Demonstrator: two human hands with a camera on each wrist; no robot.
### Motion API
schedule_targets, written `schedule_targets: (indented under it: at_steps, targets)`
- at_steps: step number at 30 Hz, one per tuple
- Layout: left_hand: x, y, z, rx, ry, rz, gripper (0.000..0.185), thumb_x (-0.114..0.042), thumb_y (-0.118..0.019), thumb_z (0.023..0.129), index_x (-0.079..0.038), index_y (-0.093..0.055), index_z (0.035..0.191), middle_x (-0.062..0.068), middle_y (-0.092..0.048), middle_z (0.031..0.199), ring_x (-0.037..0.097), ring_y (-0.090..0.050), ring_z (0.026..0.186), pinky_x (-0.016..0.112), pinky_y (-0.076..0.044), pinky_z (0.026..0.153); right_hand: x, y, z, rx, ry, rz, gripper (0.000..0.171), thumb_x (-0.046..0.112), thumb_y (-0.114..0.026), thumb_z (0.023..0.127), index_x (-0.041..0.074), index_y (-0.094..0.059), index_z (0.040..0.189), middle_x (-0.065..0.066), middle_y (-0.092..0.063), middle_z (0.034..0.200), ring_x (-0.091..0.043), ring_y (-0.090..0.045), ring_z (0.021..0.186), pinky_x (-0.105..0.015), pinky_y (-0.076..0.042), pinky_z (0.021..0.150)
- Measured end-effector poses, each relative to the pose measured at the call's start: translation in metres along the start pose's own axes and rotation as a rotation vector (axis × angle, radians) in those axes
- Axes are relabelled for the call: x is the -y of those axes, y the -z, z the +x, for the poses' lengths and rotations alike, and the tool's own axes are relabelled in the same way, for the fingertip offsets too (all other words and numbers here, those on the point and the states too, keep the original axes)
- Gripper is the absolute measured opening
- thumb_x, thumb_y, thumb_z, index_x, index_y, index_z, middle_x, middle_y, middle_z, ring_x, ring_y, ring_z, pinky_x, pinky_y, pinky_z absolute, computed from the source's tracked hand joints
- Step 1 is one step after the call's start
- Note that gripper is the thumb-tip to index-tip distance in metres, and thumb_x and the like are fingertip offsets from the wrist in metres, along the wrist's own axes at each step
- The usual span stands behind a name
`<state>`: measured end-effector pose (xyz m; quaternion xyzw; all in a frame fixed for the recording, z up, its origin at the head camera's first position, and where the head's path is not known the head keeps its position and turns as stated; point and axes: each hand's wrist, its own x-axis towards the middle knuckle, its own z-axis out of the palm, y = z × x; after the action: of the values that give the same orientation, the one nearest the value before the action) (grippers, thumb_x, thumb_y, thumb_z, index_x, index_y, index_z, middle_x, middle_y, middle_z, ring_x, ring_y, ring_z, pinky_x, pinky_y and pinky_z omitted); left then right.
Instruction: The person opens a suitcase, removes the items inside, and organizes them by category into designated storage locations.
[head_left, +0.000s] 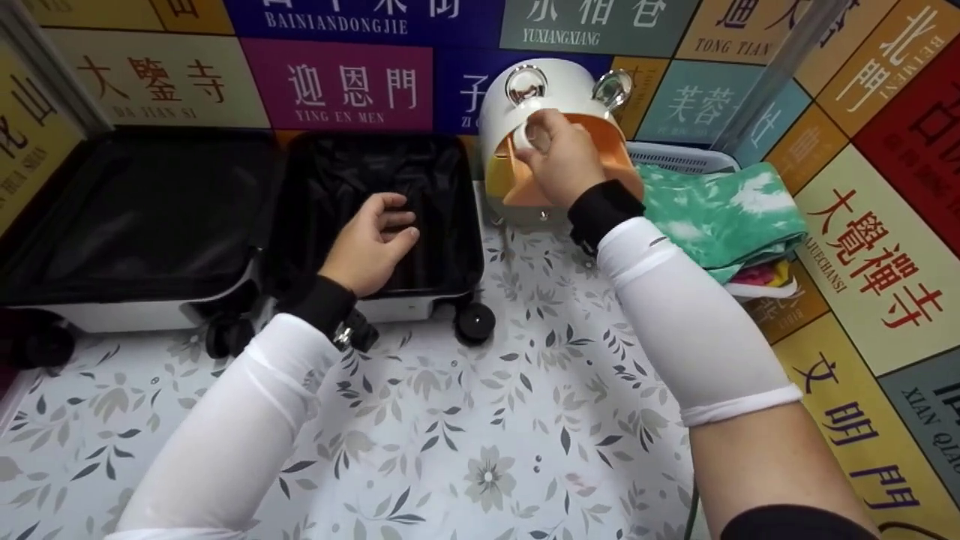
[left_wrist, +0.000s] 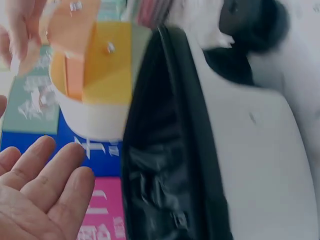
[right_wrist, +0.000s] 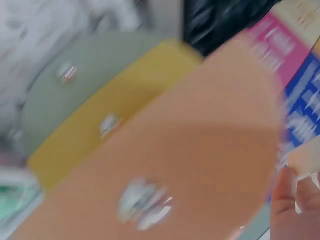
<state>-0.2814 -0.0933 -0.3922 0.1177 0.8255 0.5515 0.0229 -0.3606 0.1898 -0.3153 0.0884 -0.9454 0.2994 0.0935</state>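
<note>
A round white case (head_left: 555,131) with orange and yellow panels and two chrome knobs stands tilted at the back, right of an open black-lined suitcase (head_left: 442,247). My right hand (head_left: 559,154) grips the case's white handle at its top front. In the right wrist view the orange panel (right_wrist: 190,165) fills the blurred frame, with fingertips (right_wrist: 292,200) at the lower right. My left hand (head_left: 371,240) hovers with relaxed fingers over the suitcase's right half and holds nothing. The left wrist view shows that open palm (left_wrist: 35,195) beside the suitcase rim (left_wrist: 170,125) and the case (left_wrist: 95,80).
The suitcase's other half (head_left: 135,217) lies open at the left, wheels (head_left: 475,322) toward me. Green tie-dye cloth (head_left: 720,214) is piled over a white basket (head_left: 679,157) at the right. Colourful sign walls close in the back and right. A floral floor (head_left: 480,420) lies in front.
</note>
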Motion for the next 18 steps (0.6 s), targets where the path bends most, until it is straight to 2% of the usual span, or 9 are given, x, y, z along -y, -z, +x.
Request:
schedule_targets:
  at_steps: [3, 5, 10, 13, 18]
  targets:
    - [0.012, 0.009, 0.000, -0.043, 0.033, 0.049, 0.053, -0.020, -0.060, 0.106, -0.009, -0.041, 0.155, 0.017, -0.061, 0.149, 0.033, -0.065, 0.131, 0.045, -0.053, 0.111, -0.012, 0.005, 0.014, 0.010, -0.089, -0.051, 0.043, 0.026, -0.071, 0.102, 0.005, -0.054, 0.136, -0.017, -0.067, 0.141, -0.033, -0.062, 0.132, -0.043, -0.047, 0.113]
    - [0.019, 0.014, 0.001, -0.071, 0.056, 0.101, 0.055, -0.022, -0.061, 0.106, -0.010, -0.040, 0.155, 0.017, -0.061, 0.150, 0.033, -0.063, 0.134, 0.046, -0.052, 0.112, -0.016, 0.005, 0.020, 0.050, -0.126, -0.104, 0.043, 0.030, -0.069, 0.103, 0.004, -0.052, 0.134, -0.016, -0.067, 0.138, -0.033, -0.063, 0.128, -0.043, -0.048, 0.110]
    - [0.032, 0.022, 0.000, -0.113, 0.100, 0.343, 0.062, -0.031, -0.063, 0.104, -0.013, -0.039, 0.158, 0.015, -0.056, 0.156, 0.037, -0.055, 0.142, 0.052, -0.045, 0.117, -0.014, 0.004, 0.029, 0.158, -0.192, -0.236, 0.040, 0.034, -0.067, 0.102, 0.004, -0.056, 0.126, -0.015, -0.068, 0.122, -0.033, -0.063, 0.113, -0.044, -0.049, 0.100]
    - [0.038, 0.026, 0.000, -0.122, 0.123, 0.427, 0.068, -0.034, -0.065, 0.102, -0.012, -0.036, 0.160, 0.019, -0.049, 0.161, 0.041, -0.047, 0.148, 0.055, -0.039, 0.121, -0.010, 0.005, 0.034, 0.208, -0.205, -0.290, 0.039, 0.029, -0.067, 0.100, 0.002, -0.058, 0.127, -0.015, -0.069, 0.120, -0.033, -0.064, 0.112, -0.045, -0.051, 0.101]
    - [0.048, 0.033, 0.001, -0.133, 0.151, 0.494, 0.075, -0.035, -0.068, 0.100, -0.008, -0.036, 0.161, 0.020, -0.040, 0.167, 0.049, -0.025, 0.158, 0.059, -0.021, 0.131, -0.006, 0.009, 0.040, 0.292, -0.224, -0.332, 0.051, 0.025, -0.068, 0.098, -0.002, -0.058, 0.140, -0.020, -0.069, 0.135, -0.035, -0.064, 0.122, -0.047, -0.051, 0.111]
